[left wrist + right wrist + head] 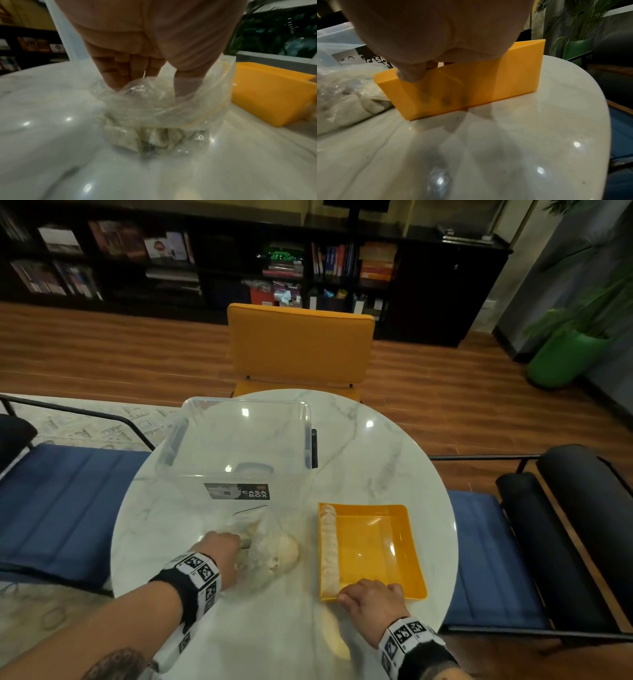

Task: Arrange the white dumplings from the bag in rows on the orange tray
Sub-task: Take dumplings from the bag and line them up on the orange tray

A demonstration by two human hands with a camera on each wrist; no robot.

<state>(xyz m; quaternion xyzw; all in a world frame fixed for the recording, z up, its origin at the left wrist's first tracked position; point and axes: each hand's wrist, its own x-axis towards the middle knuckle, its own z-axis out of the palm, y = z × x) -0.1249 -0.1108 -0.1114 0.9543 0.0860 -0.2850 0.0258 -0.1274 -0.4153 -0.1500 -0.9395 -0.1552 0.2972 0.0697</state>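
Currently, white dumplings lie in one single-file row along the left wall of the orange tray, the row's near end just beside the right hand's fingertips. More dumplings sit bunched at the bottom of the clear plastic bag, below the left hand's fingers.

Left hand: fingers held together and pointing down, pushed into the bag's open mouth, with the film gathered around them. Fingertips are hidden by the plastic; cannot tell whether they hold a dumpling.

Right hand: fingers curled over the tray's near rim, thumb pressed on the outside of the wall, so the hand grips the tray.

Bag and tray rest on the round marble table, bag just left of the tray. Beyond the left fingers stands a clear storage box labelled CASA BOX. An orange chair stands past the table's far edge.
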